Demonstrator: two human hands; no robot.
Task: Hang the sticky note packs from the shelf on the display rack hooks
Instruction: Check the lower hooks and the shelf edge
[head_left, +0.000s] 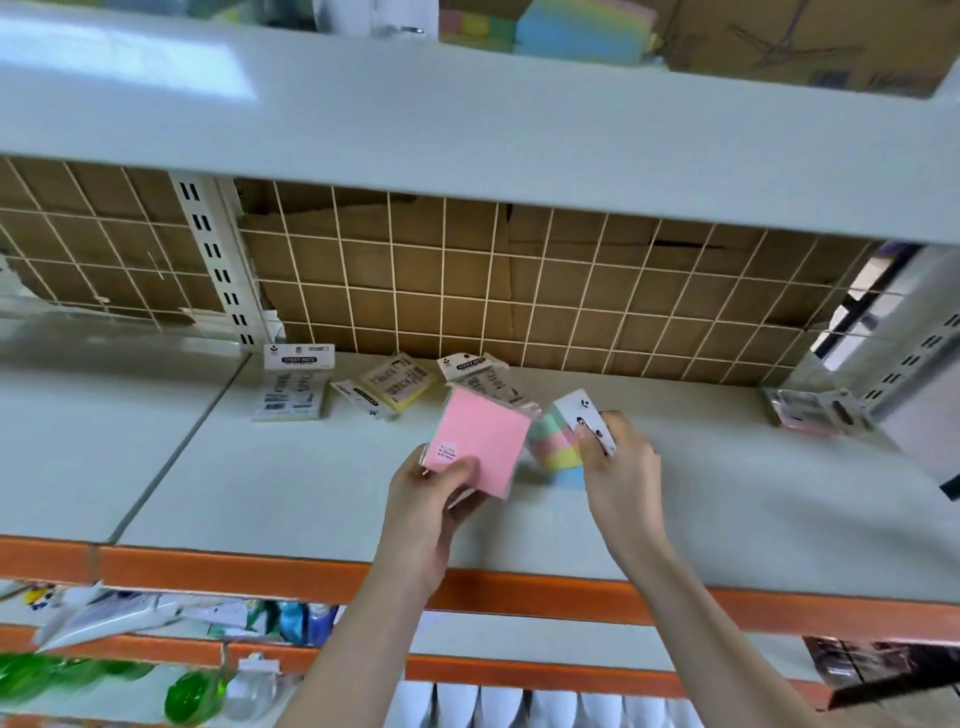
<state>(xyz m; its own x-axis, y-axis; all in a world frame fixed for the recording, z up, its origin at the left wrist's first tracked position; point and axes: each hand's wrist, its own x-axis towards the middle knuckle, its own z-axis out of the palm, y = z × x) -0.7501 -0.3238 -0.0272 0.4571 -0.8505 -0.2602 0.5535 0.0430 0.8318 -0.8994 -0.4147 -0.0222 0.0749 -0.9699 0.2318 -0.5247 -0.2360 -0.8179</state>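
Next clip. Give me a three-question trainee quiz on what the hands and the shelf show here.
1. True or false: both hands hold a pack.
2. What faces the camera on the left hand's pack? A) pink B) black C) white
3. How many packs lie at the back left of the shelf?

Key:
1. True: left hand holds the pink pack, right hand the pastel pack.
2. A
3. Three, on the shelf.

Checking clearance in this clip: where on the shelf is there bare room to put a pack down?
Bare shelf lies right of the right hand, up to the far-right pack, and front-left of the left hand. Crowded: the back, where three packs lie along the wire grid.
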